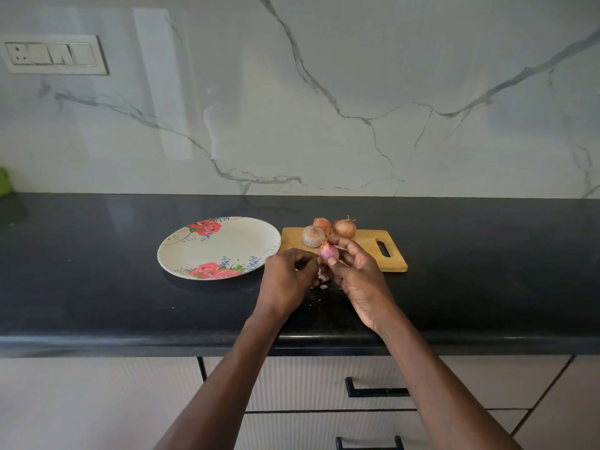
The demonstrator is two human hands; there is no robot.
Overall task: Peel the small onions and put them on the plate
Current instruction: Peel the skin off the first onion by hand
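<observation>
Onion in right hand, above counter.

Soft even daylight, glare streaks on the marble wall, wide-angle bending at edges

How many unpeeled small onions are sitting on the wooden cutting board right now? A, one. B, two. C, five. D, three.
D: three papery-skinned brown small onions sit at the far edge of the rectangular wooden cutting board, while the right hand holds a fourth, pinkish peeled onion.
</observation>
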